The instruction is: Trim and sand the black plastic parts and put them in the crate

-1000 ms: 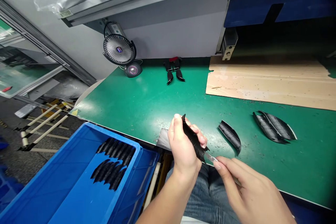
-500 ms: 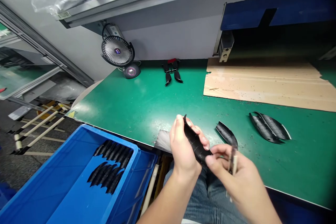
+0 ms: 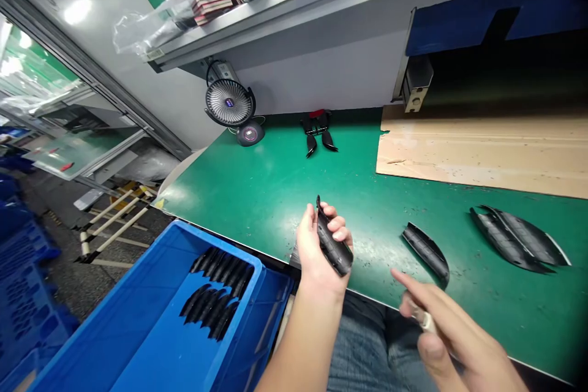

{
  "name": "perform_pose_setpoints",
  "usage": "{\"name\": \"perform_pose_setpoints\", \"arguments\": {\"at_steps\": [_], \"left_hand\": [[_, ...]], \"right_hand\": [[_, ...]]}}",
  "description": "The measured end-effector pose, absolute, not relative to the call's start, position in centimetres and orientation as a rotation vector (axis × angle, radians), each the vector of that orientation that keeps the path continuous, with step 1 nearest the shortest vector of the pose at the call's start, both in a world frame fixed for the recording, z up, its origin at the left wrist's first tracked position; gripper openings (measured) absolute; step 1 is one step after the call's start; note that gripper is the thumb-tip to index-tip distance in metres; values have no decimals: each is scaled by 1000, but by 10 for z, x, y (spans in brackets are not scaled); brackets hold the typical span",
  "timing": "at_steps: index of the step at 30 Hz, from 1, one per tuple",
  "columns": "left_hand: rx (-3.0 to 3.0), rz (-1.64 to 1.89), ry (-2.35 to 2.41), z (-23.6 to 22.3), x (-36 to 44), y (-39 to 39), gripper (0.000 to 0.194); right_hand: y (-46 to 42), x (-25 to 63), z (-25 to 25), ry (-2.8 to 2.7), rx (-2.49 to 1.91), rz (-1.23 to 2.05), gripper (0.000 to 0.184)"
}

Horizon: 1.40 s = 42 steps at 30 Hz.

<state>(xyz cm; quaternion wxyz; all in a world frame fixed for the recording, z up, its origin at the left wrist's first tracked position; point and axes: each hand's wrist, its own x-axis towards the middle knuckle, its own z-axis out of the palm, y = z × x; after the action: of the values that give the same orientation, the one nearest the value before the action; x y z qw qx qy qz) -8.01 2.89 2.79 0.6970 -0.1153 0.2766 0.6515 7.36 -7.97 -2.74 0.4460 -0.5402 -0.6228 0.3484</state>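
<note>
A: Head view. What is the left hand (image 3: 321,251) doing?
B: It is gripping a curved black plastic part (image 3: 331,245), fingers (image 3: 339,228) wrapping it, thumb behind, above the green bench mat (image 3: 257,190).

A: The right hand (image 3: 452,334)?
B: It is pinching a slim pale tool (image 3: 425,320), forefinger sticking out. A second black curved piece (image 3: 426,251) is lying just beyond its fingertips; a blue plastic crate (image 3: 138,331) is sitting left of the left fingers.

Left hand: the left hand (image 3: 321,251) is raised at the frame's centre, back toward the camera, fingers and thumb wrapped in a closed grip.
Left forearm: bare, rising from the lower edge.
Right hand: the right hand (image 3: 448,331) sits low at right, blurred, forefinger extended, remaining fingers curled.
</note>
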Motion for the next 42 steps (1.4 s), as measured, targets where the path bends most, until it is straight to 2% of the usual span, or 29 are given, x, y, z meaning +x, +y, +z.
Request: {"name": "perform_pose_setpoints", "arguments": {"at_steps": [5,10,18,32,42], "left_hand": [[21,1505,822,33,-64,20,28],[111,1506,886,35,-61,14,32],[211,1504,920,41,-58,7,32],[236,1538,998,36,-53,5,37],[260,1530,1016,32,-53,5,37]], "right_hand": [[-70,71,-18,-1837,-1213,680,34],[-66,76,-19,-1914,-1231,794,27],[-62,79,-17,-1940,-1284,988,28],[-70,72,-25,-1983,-1420,601,27],[-73,70,-31,-2009,-1470,486,26]]}}
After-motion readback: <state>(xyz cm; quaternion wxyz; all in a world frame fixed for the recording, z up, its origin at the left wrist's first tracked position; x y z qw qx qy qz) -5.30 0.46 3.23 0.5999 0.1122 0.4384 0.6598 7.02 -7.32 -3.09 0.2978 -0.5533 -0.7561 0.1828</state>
